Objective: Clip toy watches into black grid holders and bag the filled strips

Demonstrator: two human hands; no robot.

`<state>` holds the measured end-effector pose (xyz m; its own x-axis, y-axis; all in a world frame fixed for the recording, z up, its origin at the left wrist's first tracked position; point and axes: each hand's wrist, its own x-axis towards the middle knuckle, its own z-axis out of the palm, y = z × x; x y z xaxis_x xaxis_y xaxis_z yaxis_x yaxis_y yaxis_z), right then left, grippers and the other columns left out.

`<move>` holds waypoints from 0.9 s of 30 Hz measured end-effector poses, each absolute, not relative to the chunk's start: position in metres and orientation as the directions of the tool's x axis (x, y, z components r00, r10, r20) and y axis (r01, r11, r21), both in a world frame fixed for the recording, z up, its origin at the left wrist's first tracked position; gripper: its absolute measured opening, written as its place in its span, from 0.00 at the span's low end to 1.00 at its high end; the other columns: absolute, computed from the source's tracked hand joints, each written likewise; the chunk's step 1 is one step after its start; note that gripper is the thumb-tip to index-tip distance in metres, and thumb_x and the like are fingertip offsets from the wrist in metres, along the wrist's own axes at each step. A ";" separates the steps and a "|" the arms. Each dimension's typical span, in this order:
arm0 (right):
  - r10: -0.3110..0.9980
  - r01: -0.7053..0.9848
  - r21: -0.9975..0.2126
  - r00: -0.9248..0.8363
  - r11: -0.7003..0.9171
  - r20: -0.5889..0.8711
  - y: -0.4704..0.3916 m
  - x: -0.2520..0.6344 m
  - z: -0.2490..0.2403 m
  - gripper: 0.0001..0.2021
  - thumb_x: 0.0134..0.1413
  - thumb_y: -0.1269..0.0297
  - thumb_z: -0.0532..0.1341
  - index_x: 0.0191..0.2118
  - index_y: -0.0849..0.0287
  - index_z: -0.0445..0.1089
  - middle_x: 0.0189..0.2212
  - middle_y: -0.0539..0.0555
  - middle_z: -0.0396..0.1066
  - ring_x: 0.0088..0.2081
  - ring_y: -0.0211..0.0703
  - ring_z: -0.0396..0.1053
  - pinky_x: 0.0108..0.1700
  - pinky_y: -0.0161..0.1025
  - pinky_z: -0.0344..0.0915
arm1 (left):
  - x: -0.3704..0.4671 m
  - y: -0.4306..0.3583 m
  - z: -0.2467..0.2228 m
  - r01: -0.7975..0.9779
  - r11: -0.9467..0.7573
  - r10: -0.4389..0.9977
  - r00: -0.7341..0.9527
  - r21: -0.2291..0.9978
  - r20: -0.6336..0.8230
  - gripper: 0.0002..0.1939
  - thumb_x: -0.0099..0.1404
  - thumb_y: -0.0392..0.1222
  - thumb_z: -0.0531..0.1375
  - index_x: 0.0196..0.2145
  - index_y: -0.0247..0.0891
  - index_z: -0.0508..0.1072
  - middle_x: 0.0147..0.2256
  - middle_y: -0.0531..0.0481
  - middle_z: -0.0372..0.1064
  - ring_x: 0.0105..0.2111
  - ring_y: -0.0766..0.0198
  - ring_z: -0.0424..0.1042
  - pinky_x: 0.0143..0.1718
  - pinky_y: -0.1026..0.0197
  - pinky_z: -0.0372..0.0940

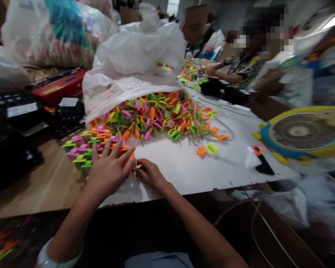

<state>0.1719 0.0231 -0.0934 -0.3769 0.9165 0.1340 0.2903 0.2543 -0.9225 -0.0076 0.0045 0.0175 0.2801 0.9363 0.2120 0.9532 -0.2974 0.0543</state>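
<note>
My left hand (108,167) lies with fingers spread over a block of small bright plastic pieces (83,149), pink, green, yellow and orange, set in close rows. Beneath the palm, part of the block is hidden. At the block's right edge, my right hand (152,175) has its thumb and fingers pinched together; what they hold is too small and blurred to make out. Just beyond both hands, a loose heap of similar pieces (156,115) spills from a white plastic bag (128,82).
An orange piece (201,151) and a yellow-green one (212,148) lie apart on the white tabletop (173,167). A yellow and blue fan (298,132) stands right. Black trays (13,123) and a red tool case (61,87) sit left. Another person (240,70) works at the far side.
</note>
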 end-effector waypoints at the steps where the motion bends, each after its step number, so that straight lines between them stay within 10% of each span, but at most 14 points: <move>1: 0.948 0.310 -0.925 -0.291 0.221 0.129 0.026 0.189 -0.090 0.12 0.56 0.66 0.58 0.46 0.53 0.70 0.42 0.52 0.74 0.36 0.41 0.72 0.41 0.39 0.70 | -0.010 0.005 0.016 0.946 -0.322 0.928 0.305 0.047 0.212 0.25 0.74 0.55 0.45 0.59 0.51 0.73 0.68 0.44 0.56 0.68 0.34 0.50 0.63 0.21 0.37; 6: 0.843 0.621 -0.783 0.405 0.031 0.354 0.051 0.337 -0.068 0.11 0.59 0.63 0.54 0.43 0.59 0.71 0.40 0.58 0.72 0.41 0.47 0.70 0.49 0.46 0.66 | -0.017 0.005 0.011 0.907 -0.421 0.885 0.411 -0.002 0.219 0.28 0.73 0.55 0.42 0.59 0.50 0.72 0.66 0.42 0.60 0.67 0.33 0.52 0.63 0.22 0.39; 9: 0.669 0.691 -0.629 0.658 -0.356 0.344 0.056 0.423 -0.064 0.11 0.55 0.65 0.56 0.42 0.62 0.70 0.44 0.64 0.70 0.51 0.54 0.64 0.54 0.49 0.60 | -0.014 0.004 0.010 0.903 -0.428 0.876 0.419 -0.014 0.238 0.29 0.73 0.55 0.41 0.60 0.50 0.72 0.65 0.41 0.61 0.67 0.32 0.52 0.63 0.22 0.40; 20: 0.739 0.517 -0.726 0.673 -0.454 0.018 0.065 0.504 -0.046 0.08 0.35 0.62 0.65 0.17 0.56 0.66 0.17 0.49 0.65 0.27 0.43 0.62 0.34 0.40 0.57 | -0.016 0.014 0.003 0.892 -0.451 0.833 0.410 0.025 0.370 0.27 0.73 0.55 0.45 0.61 0.46 0.70 0.63 0.37 0.63 0.65 0.26 0.54 0.59 0.15 0.39; 24: 0.758 0.438 -0.816 0.653 -0.378 0.000 0.071 0.510 -0.018 0.11 0.30 0.56 0.68 0.19 0.57 0.69 0.19 0.50 0.69 0.28 0.43 0.64 0.34 0.40 0.59 | 0.047 0.013 0.020 0.788 -0.513 0.806 0.304 0.342 0.508 0.25 0.73 0.55 0.50 0.55 0.40 0.75 0.58 0.37 0.70 0.60 0.42 0.66 0.62 0.33 0.56; 27: 0.794 0.337 -0.903 0.608 -0.266 -0.007 0.065 0.497 0.003 0.14 0.26 0.54 0.69 0.19 0.57 0.69 0.19 0.50 0.68 0.28 0.41 0.63 0.34 0.40 0.59 | 0.123 0.012 0.023 0.490 -0.382 0.907 0.362 0.783 0.216 0.23 0.71 0.57 0.51 0.49 0.42 0.78 0.50 0.43 0.77 0.52 0.51 0.74 0.56 0.47 0.66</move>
